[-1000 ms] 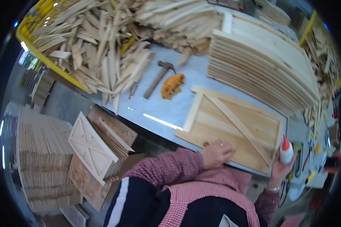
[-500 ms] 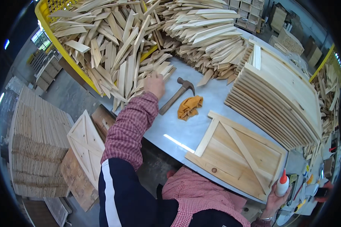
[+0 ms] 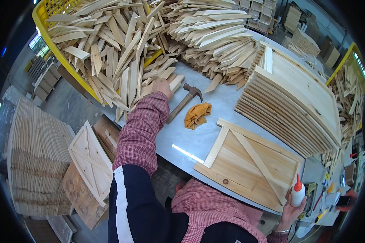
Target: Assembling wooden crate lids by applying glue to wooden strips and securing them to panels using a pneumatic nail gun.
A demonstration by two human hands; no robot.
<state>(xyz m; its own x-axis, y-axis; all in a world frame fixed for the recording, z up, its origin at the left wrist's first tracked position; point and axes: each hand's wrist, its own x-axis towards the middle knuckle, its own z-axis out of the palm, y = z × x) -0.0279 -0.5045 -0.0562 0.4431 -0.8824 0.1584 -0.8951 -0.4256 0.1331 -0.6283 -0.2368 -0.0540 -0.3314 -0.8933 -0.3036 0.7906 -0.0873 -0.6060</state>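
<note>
Left grip (image 3: 162,86) stretched far forward, fingers curled down onto loose wooden slats (image 3: 168,79) spilling from yellow bin (image 3: 65,65); clamped or just resting, can't tell. Right grip (image 3: 290,206) closed round white glue bottle (image 3: 298,193), red tip up, parked at near corner of braced wooden panel (image 3: 251,166), kept upright and handy. Panel flat on desk (image 3: 182,139), diagonal brace face up. Hammer (image 3: 183,101) and orange rag (image 3: 196,114) just beside left forearm, between slats and panel. Finished panels stacked on edge (image 3: 288,105) at right.
</note>
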